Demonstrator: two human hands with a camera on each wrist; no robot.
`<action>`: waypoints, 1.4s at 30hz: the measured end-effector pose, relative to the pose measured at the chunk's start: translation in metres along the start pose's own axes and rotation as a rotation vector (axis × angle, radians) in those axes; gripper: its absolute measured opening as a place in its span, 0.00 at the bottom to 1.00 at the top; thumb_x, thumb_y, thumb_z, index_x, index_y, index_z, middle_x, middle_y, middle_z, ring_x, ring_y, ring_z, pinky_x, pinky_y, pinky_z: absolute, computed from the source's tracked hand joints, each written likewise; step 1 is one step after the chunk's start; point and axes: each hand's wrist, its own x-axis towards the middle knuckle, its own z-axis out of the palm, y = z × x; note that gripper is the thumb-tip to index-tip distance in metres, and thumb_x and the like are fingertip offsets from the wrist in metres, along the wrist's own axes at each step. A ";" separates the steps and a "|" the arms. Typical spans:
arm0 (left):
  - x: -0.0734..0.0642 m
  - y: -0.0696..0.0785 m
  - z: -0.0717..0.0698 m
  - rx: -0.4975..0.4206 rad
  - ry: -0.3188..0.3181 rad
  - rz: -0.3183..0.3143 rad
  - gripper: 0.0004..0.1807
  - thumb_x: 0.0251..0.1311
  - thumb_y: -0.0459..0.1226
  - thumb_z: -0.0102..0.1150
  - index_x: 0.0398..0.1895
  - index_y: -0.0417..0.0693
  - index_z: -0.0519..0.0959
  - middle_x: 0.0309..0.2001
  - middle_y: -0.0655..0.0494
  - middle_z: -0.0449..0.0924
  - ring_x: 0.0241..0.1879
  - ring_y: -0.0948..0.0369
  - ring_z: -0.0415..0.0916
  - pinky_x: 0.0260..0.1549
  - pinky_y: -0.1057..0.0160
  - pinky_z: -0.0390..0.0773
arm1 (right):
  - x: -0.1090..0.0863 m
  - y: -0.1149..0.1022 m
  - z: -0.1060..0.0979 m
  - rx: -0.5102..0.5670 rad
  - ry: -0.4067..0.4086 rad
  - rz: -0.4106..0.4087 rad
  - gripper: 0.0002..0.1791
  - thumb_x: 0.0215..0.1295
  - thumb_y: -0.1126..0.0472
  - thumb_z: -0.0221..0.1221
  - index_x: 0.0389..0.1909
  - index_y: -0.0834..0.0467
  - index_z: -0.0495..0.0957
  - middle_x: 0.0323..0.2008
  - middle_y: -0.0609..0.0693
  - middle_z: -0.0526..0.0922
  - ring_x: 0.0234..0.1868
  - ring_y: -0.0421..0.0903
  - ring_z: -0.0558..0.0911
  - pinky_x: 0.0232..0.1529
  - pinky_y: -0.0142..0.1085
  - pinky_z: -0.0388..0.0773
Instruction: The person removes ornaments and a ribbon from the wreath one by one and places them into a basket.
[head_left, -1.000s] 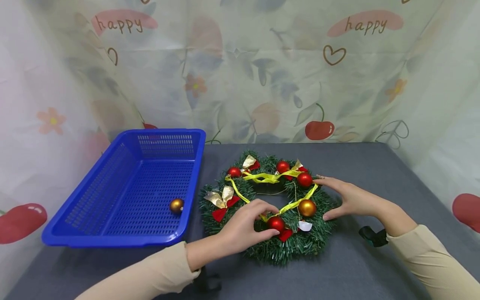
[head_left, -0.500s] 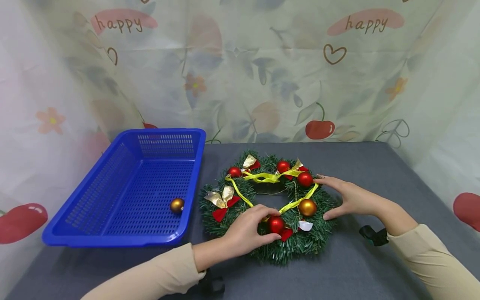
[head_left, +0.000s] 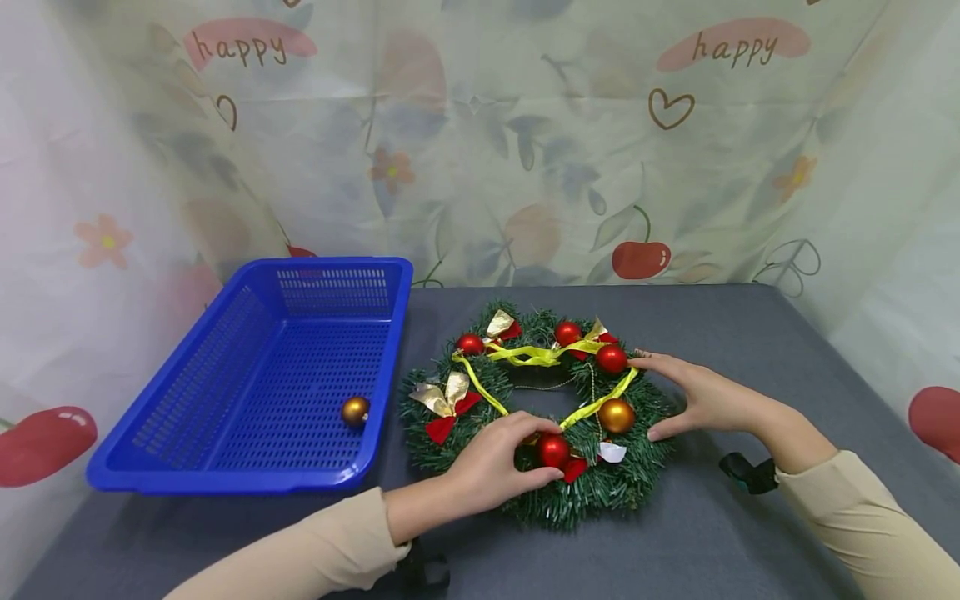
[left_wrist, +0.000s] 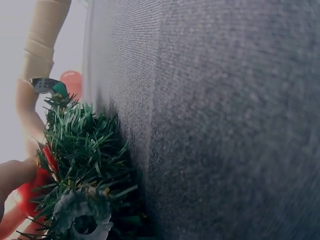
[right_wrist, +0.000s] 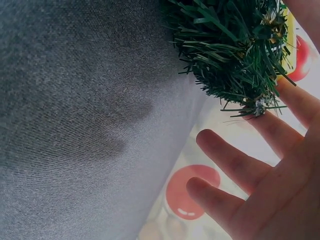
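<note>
A green Christmas wreath (head_left: 592, 496) lies on the grey table, decked with red balls, a gold ball (head_left: 616, 415), gold-and-red bows (head_left: 442, 400) and a yellow ribbon (head_left: 536, 357). At its near side my left hand (head_left: 495, 462) holds a red ball (head_left: 553, 451) between thumb and fingers; the left wrist view shows the thumb (left_wrist: 15, 176) against that red ball (left_wrist: 34, 194). On the wreath's right side rests my right hand (head_left: 708, 396), fingers spread and fairly straight, the forefinger close to another red ball (head_left: 611, 358). The right wrist view shows its fingers (right_wrist: 235, 162) beside the greenery (right_wrist: 230, 55).
A blue plastic basket (head_left: 247, 482) stands left of the wreath, with one gold ball (head_left: 355, 411) inside. A white tag (head_left: 612, 452) sits on the wreath's near right. A patterned curtain (head_left: 472, 167) hangs behind the table (head_left: 720, 533).
My left hand has shifted slightly right around the red ball, then stayed nearly still. The right hand, wreath and basket show no clear movement.
</note>
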 end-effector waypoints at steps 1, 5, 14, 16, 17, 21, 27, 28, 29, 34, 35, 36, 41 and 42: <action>0.000 0.000 -0.001 -0.006 -0.004 0.001 0.22 0.54 0.44 0.65 0.53 0.51 0.77 0.46 0.57 0.79 0.42 0.63 0.75 0.42 0.69 0.75 | 0.000 0.000 0.000 0.000 0.001 -0.001 0.50 0.45 0.41 0.68 0.67 0.59 0.60 0.70 0.65 0.53 0.69 0.68 0.55 0.59 0.66 0.59; -0.001 0.000 -0.003 -0.036 -0.015 0.001 0.22 0.55 0.44 0.65 0.53 0.51 0.77 0.46 0.57 0.79 0.43 0.62 0.75 0.42 0.69 0.75 | -0.001 -0.001 0.000 -0.003 0.009 -0.013 0.50 0.46 0.41 0.68 0.67 0.59 0.60 0.70 0.66 0.54 0.68 0.69 0.55 0.59 0.66 0.60; -0.002 0.004 -0.010 -0.066 -0.017 -0.001 0.22 0.54 0.43 0.65 0.53 0.52 0.77 0.45 0.58 0.79 0.42 0.65 0.75 0.43 0.70 0.76 | -0.001 -0.001 -0.001 -0.006 0.012 -0.011 0.50 0.45 0.41 0.68 0.67 0.59 0.60 0.70 0.65 0.55 0.68 0.68 0.55 0.59 0.65 0.60; -0.003 0.006 -0.013 -0.070 -0.021 -0.010 0.22 0.54 0.43 0.65 0.53 0.52 0.77 0.45 0.59 0.79 0.41 0.66 0.75 0.44 0.70 0.76 | -0.001 -0.001 -0.001 -0.014 0.011 -0.016 0.50 0.45 0.40 0.68 0.66 0.59 0.61 0.70 0.66 0.55 0.68 0.69 0.56 0.59 0.65 0.60; -0.004 0.007 -0.014 -0.073 -0.021 -0.013 0.22 0.54 0.43 0.65 0.53 0.53 0.77 0.45 0.59 0.79 0.41 0.65 0.75 0.44 0.70 0.76 | -0.001 -0.001 -0.001 -0.013 0.011 -0.012 0.50 0.45 0.40 0.68 0.67 0.59 0.60 0.70 0.65 0.55 0.68 0.68 0.56 0.59 0.65 0.60; -0.006 0.012 -0.020 -0.070 -0.011 0.001 0.22 0.54 0.44 0.66 0.53 0.52 0.77 0.45 0.59 0.79 0.41 0.64 0.74 0.43 0.68 0.76 | -0.001 0.000 -0.001 -0.008 0.006 -0.009 0.50 0.45 0.40 0.68 0.67 0.59 0.60 0.70 0.65 0.54 0.68 0.69 0.55 0.59 0.65 0.60; -0.009 0.017 -0.028 -0.070 0.012 0.026 0.22 0.53 0.43 0.66 0.53 0.51 0.77 0.47 0.59 0.79 0.44 0.63 0.75 0.45 0.65 0.77 | -0.001 -0.001 -0.001 -0.004 0.006 -0.007 0.51 0.45 0.40 0.68 0.67 0.59 0.60 0.70 0.65 0.54 0.69 0.68 0.55 0.59 0.65 0.59; -0.009 0.018 -0.029 -0.070 0.013 0.028 0.22 0.53 0.43 0.66 0.53 0.51 0.77 0.47 0.59 0.79 0.45 0.63 0.75 0.45 0.65 0.77 | -0.001 -0.001 -0.001 -0.006 0.005 -0.011 0.50 0.45 0.41 0.68 0.67 0.59 0.60 0.70 0.65 0.54 0.68 0.69 0.55 0.59 0.65 0.59; -0.010 0.018 -0.031 -0.068 0.014 0.029 0.22 0.54 0.44 0.66 0.53 0.51 0.77 0.48 0.59 0.79 0.45 0.63 0.75 0.45 0.64 0.78 | -0.001 -0.001 -0.001 -0.005 0.007 -0.011 0.50 0.45 0.41 0.68 0.67 0.59 0.60 0.70 0.65 0.55 0.68 0.69 0.55 0.59 0.65 0.59; -0.012 0.023 -0.039 -0.065 0.021 0.037 0.23 0.54 0.44 0.66 0.53 0.51 0.76 0.48 0.60 0.79 0.45 0.63 0.76 0.45 0.62 0.78 | 0.000 -0.001 0.000 -0.002 0.005 -0.005 0.51 0.44 0.41 0.69 0.67 0.59 0.60 0.70 0.65 0.54 0.69 0.68 0.55 0.60 0.65 0.59; -0.013 0.024 -0.041 -0.063 0.024 0.037 0.23 0.53 0.43 0.66 0.53 0.51 0.76 0.47 0.60 0.79 0.45 0.64 0.76 0.45 0.62 0.78 | 0.000 -0.001 0.000 -0.001 0.005 -0.003 0.51 0.44 0.40 0.69 0.67 0.59 0.60 0.70 0.65 0.54 0.69 0.68 0.55 0.60 0.65 0.59; -0.013 0.025 -0.043 -0.061 0.028 0.037 0.23 0.53 0.43 0.66 0.53 0.52 0.76 0.47 0.60 0.79 0.44 0.64 0.76 0.45 0.62 0.78 | 0.000 0.000 0.000 0.000 0.004 -0.004 0.51 0.44 0.41 0.69 0.67 0.59 0.60 0.70 0.65 0.54 0.69 0.68 0.55 0.60 0.65 0.59; -0.015 0.028 -0.052 -0.031 0.062 0.043 0.22 0.52 0.42 0.67 0.52 0.52 0.77 0.45 0.60 0.80 0.44 0.64 0.76 0.44 0.61 0.78 | 0.000 0.000 0.000 0.000 0.002 -0.010 0.51 0.44 0.41 0.69 0.67 0.60 0.60 0.70 0.65 0.54 0.69 0.68 0.55 0.60 0.65 0.59; -0.015 0.028 -0.054 -0.023 0.070 0.049 0.22 0.52 0.42 0.67 0.52 0.52 0.77 0.45 0.60 0.80 0.43 0.64 0.76 0.43 0.61 0.78 | 0.000 -0.001 -0.001 -0.002 0.003 -0.012 0.51 0.44 0.41 0.69 0.67 0.60 0.60 0.70 0.65 0.54 0.68 0.68 0.55 0.60 0.65 0.59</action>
